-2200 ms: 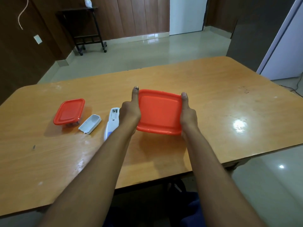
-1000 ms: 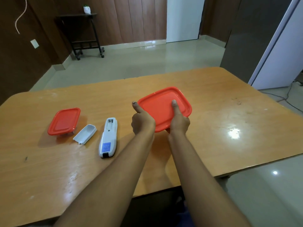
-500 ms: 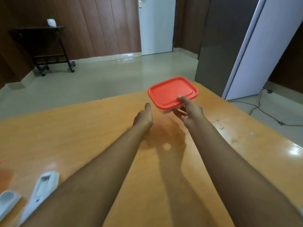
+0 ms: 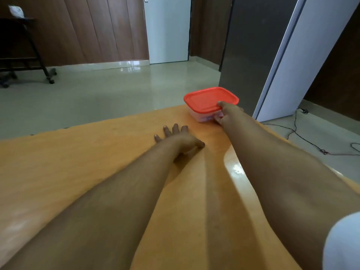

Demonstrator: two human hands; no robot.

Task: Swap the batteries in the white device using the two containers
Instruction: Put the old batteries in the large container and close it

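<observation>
Fingers of the right hand (image 4: pixel 227 114) pinch the near edge of a clear container with a red lid (image 4: pixel 210 100), thumb on the lid's rim and the other fingers against the transparent wall below. The container sits on the far right corner of the wooden table (image 4: pixel 78 162), close to the edge, and the arm is stretched nearly straight to reach it. My guess is that the box is being parked out of the way, as far as the arm allows. The left hand (image 4: pixel 179 138) lies flat on the tabletop, fingers spread and holding nothing; it looks like a brace for the long lean forward. Something pale shows through the container wall, but it is too small to name. The white device, its battery cover and the second container are out of view, so the swap itself cannot be judged from here. Beyond the table are a tiled floor and a white door (image 4: pixel 167 30).
</observation>
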